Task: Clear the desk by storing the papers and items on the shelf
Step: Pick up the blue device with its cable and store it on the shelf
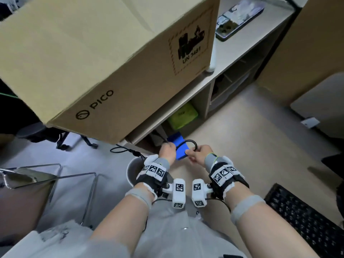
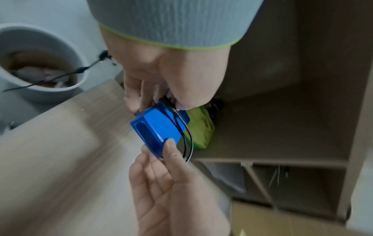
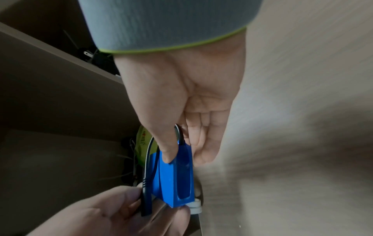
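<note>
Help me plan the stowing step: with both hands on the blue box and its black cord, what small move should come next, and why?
Probably tuck the black cord flat against the blue box. The cord loops loose above it, the left hand pinches its plug end, the right hand holds the box, and the shelf opening lies just ahead.

A pale wood-grain floor [image 1: 242, 127] runs to grey flooring [image 1: 74, 164] on the left. A beige shelf unit [image 1: 208, 101] with open compartments stands ahead, a big cardboard box [image 1: 93, 62] on its top. A round grey bin [image 2: 40, 63] sits on the floor beside a chrome chair frame [image 1: 74, 175]. A black keyboard [image 1: 305, 220] lies at the lower right.
</note>
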A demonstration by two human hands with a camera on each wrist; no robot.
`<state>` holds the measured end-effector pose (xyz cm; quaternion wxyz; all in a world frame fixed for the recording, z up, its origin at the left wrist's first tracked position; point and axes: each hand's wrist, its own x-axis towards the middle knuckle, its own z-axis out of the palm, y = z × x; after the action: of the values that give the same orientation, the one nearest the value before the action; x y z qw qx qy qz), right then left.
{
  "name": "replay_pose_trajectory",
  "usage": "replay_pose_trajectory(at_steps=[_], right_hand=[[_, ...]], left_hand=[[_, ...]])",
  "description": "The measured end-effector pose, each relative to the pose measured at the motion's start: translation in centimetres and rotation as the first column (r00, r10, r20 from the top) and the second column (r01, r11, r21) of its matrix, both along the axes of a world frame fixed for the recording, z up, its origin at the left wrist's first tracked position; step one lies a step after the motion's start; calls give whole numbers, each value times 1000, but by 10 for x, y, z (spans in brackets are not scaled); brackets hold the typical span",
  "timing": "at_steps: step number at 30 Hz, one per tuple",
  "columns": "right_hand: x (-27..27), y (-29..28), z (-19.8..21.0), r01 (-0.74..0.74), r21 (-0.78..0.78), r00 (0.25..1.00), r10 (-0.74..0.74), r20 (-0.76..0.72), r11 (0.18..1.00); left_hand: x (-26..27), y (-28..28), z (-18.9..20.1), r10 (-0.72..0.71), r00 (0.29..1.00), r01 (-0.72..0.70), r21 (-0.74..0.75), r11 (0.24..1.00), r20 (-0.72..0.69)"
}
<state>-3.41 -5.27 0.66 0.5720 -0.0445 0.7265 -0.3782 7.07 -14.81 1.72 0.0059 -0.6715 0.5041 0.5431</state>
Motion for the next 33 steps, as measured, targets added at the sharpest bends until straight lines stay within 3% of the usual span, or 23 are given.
replay_pose_trajectory(at_steps=[3, 5, 11, 14, 16, 18, 20, 22, 24, 26, 28, 33], right_hand=[[-8, -1, -3, 23, -2, 1000, -23, 19, 1000], [-14, -9, -2, 51, -21, 998, -50, 26, 998], [-4, -52, -27, -120, 2, 991, 120, -55, 993], [1, -76, -47, -227, 43, 960, 231, -156, 973], [11, -91, -36, -252, 65, 951, 260, -165, 965], [15, -105, -30, -208, 77, 970, 216, -115, 975], [18, -111, -10, -379, 58, 911, 383, -155, 924], [13, -109, -3, -323, 45, 946, 324, -2, 945], [8, -100, -9, -409, 41, 906, 411, -99, 912], [4, -94, -14, -348, 45, 931, 351, -101, 936], [2, -84, -21, -240, -37, 971, 240, -11, 970], [-4, -44, 8, -70, -121, 992, 81, 93, 990]], left_hand=[[-8, -5, 1, -25, 999, 25, -12, 1000, 26], [-7, -12, 0, 81, 996, -79, 50, 996, -31], [12, -12, 1, 344, 933, -323, 173, 931, -108], [23, -6, 1, 366, 920, -321, 265, 909, -141], [34, -3, -3, 373, 910, -310, 299, 903, -182], [39, -1, -5, 371, 903, -303, 292, 907, -218], [45, 1, -7, 340, 907, -270, 278, 922, -247], [49, 6, -4, 286, 927, -221, 264, 939, -242], [51, 6, -3, 266, 935, -210, 240, 948, -234], [47, 7, 0, 281, 929, -227, 228, 947, -241], [43, 9, 3, 269, 932, -218, 216, 952, -243], [31, 16, 11, 248, 927, -200, 189, 961, -282]])
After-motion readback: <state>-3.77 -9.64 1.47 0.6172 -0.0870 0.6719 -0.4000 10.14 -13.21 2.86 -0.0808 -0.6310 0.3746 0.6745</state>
